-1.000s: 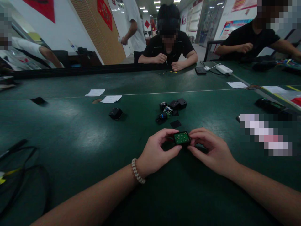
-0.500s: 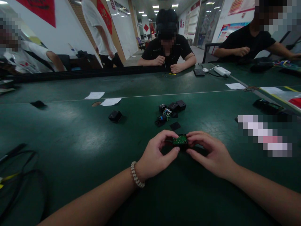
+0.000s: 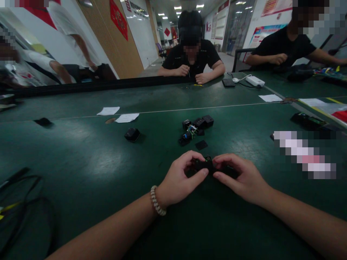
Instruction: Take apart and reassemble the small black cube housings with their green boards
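Observation:
Both of my hands pinch one small black housing [image 3: 205, 165] just above the green table [image 3: 81, 155]. My left hand [image 3: 179, 178], with a bead bracelet at the wrist, grips its left end between thumb and fingers. On the other end, my right hand [image 3: 240, 177] does the same. Only a sliver of the green circuit board inside shows at the top edge. Beyond my hands lie a small flat black piece [image 3: 201, 144] and a cluster of black parts with a wired board [image 3: 195, 128].
A black cube-like part [image 3: 132, 134] and paper slips [image 3: 127, 117] lie to the left. Black cables [image 3: 18, 191] sit at the near left. A person [image 3: 191, 54] works opposite; another sits at the far right. A white power strip [image 3: 254, 81] lies there.
The housing has tipped away from me: its green board faced up a second ago and now is nearly hidden. A standing person behind has walked left.

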The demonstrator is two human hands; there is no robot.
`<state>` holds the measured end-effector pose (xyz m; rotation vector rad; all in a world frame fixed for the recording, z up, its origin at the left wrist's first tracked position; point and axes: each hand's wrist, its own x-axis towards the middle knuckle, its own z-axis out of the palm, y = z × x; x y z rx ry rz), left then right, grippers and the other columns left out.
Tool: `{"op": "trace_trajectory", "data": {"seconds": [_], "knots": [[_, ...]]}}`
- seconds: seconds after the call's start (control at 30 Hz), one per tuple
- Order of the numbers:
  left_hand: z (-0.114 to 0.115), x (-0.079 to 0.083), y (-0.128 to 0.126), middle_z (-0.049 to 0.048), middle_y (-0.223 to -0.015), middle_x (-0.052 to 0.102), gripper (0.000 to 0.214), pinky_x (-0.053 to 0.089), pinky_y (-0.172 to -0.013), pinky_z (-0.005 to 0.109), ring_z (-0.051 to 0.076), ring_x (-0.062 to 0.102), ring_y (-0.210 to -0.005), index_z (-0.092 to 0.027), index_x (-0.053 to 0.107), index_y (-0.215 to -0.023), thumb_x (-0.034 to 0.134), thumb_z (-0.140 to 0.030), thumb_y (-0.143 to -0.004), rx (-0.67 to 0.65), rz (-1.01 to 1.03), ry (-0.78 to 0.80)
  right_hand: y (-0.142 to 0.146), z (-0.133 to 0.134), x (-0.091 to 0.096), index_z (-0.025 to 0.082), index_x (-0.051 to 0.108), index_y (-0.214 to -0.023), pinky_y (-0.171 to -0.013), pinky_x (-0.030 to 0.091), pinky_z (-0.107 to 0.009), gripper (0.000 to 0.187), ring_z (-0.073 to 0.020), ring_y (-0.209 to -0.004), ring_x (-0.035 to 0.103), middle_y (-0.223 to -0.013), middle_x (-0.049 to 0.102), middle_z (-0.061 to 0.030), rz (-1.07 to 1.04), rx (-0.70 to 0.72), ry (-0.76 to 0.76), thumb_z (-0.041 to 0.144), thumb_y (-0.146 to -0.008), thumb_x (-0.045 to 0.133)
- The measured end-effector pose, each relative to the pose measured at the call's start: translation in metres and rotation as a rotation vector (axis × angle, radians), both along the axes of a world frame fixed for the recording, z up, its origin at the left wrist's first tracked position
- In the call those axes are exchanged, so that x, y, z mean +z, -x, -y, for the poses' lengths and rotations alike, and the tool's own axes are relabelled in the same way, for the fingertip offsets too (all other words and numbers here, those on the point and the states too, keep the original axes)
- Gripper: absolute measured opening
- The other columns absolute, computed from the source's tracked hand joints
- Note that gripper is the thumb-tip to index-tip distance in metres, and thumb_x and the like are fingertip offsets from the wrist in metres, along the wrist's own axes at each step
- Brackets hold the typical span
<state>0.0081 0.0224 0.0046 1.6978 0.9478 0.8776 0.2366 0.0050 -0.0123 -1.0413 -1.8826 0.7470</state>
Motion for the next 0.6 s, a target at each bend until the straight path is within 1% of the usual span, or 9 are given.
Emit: {"op": "trace_trajectory", "data": {"seconds": [0.13,0.3,0.37,0.5,0.6], "knots": [[-0.002,0.0011,-0.0004,0.0025,-0.095,0.068,0.018,0.054,-0.069,0.028,0.016,0.065,-0.081,-0.02,0.065,-0.107,0.07,-0.029,-0.091,0.011,0.025,0.07,0.0006,0.0006,0.0017,0.024,0.067,-0.112,-0.072,0.063,-0.034,0.021,-0.0201,-0.084,0.074,-0.097,0.077,-0.0049,0.003,0.021,0.026,0.027,-0.091,0.073],[-0.0043,0.0002,-0.0003,0.0036,-0.097,0.07,0.015,0.059,-0.073,0.029,0.016,0.069,-0.082,-0.02,0.066,-0.105,0.067,-0.031,-0.095,0.0,0.103,0.159,0.0012,0.0013,0.0025,0.023,0.066,-0.114,-0.074,0.063,-0.034,0.022,-0.0191,-0.084,0.074,-0.098,0.077,-0.0052,-0.008,0.034,0.044,0.024,-0.093,0.07],[-0.0044,-0.0006,-0.0004,0.0038,-0.099,0.07,0.015,0.06,-0.072,0.028,0.016,0.069,-0.08,-0.021,0.066,-0.106,0.066,-0.031,-0.096,-0.002,0.126,0.179,0.0012,0.0015,0.0029,0.023,0.065,-0.114,-0.074,0.063,-0.033,0.02,-0.0185,-0.084,0.074,-0.098,0.077,-0.0051,-0.009,0.035,0.053,0.023,-0.094,0.068],[-0.0048,-0.002,-0.0005,0.0043,-0.101,0.07,0.015,0.06,-0.071,0.028,0.015,0.07,-0.081,-0.02,0.066,-0.107,0.064,-0.031,-0.097,-0.002,0.149,0.169,0.0013,0.0017,0.0036,0.022,0.065,-0.114,-0.074,0.062,-0.033,0.019,-0.0179,-0.083,0.074,-0.098,0.076,-0.0052,-0.018,0.04,0.062,0.022,-0.095,0.066],[-0.0054,-0.0027,0.0,0.0041,-0.098,0.07,0.016,0.058,-0.071,0.027,0.016,0.068,-0.082,-0.02,0.067,-0.109,0.064,-0.029,-0.097,0.011,0.1,0.131,0.0016,0.0016,0.0034,0.022,0.065,-0.114,-0.075,0.062,-0.034,0.02,-0.0184,-0.084,0.073,-0.099,0.075,-0.0057,-0.022,0.039,0.064,0.021,-0.094,0.066]]}}
